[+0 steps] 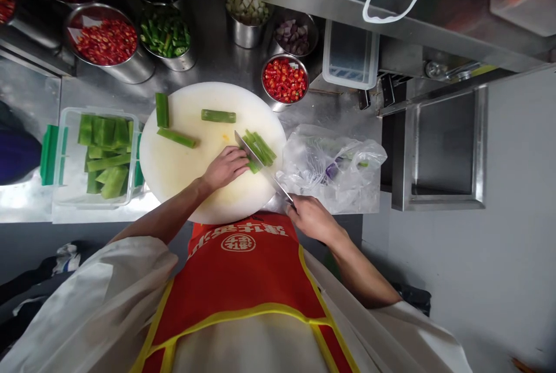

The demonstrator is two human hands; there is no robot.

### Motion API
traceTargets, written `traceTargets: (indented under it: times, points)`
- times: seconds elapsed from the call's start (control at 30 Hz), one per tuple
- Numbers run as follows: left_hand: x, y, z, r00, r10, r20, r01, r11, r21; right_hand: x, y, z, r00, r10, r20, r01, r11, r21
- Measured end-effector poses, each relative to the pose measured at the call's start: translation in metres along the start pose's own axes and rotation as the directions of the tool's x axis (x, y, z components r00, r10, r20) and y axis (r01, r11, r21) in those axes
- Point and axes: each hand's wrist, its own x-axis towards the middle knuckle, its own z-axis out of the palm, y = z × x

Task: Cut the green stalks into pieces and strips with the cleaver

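My right hand (313,218) is closed round the handle of a kitchen knife (269,175), whose blade slants across the right side of a round white cutting board (182,176). Curled fingers of my left hand (226,167) press down beside the blade, on a green vegetable piece (253,167) that they partly hide. Just past the blade lie thin green strips (263,147). Three larger green vegetable sticks rest farther off on the board: an upright one (162,110), a slanted one (177,137) and a level one (218,116).
Left of the board stands a clear container (63,187) of green chunks. Behind are metal pots of chopped red chilies (105,41), green chilies (165,33), small red rings (285,80) and diced onion (292,36). A plastic bag (313,156) lies right, before a sink (480,147).
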Motion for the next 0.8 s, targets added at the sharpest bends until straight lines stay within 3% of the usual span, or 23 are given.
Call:
traceTargets:
  times: [0.13, 0.27, 0.47, 0.57, 0.67, 0.8]
  points:
    - [-0.001, 0.0, 0.0, 1.0, 0.02, 0.002, -0.02, 0.999, 0.03, 0.034, -0.011, 0.0, 1.0, 0.011, -0.017, -0.011, 1.0, -0.024]
    - [-0.004, 0.016, 0.008, 1.0, 0.001, -0.029, 0.002, 0.995, 0.096, 0.059, -0.018, -0.001, 0.999, -0.012, -0.045, 0.011, 1.0, -0.015]
    - [-0.005, 0.034, 0.022, 0.98, -0.187, -0.071, 0.198, 0.958, 0.206, 0.031, -0.004, 0.008, 1.0, 0.006, -0.026, -0.005, 1.0, 0.01]
    - [0.001, 0.018, 0.005, 0.933, -0.346, -0.1, 0.36, 0.895, 0.264, 0.012, 0.008, 0.016, 1.0, 0.01, 0.001, -0.01, 0.999, 0.032]
    - [0.007, -0.007, -0.029, 0.851, -0.502, -0.152, 0.52, 0.772, 0.365, 0.002, 0.015, 0.023, 1.0, 0.013, 0.014, -0.014, 0.998, 0.067]
    - [0.018, -0.036, -0.076, 0.772, -0.614, -0.162, 0.611, 0.648, 0.455, 0.0, 0.015, 0.029, 1.0, 0.018, 0.0, -0.018, 0.993, 0.114]
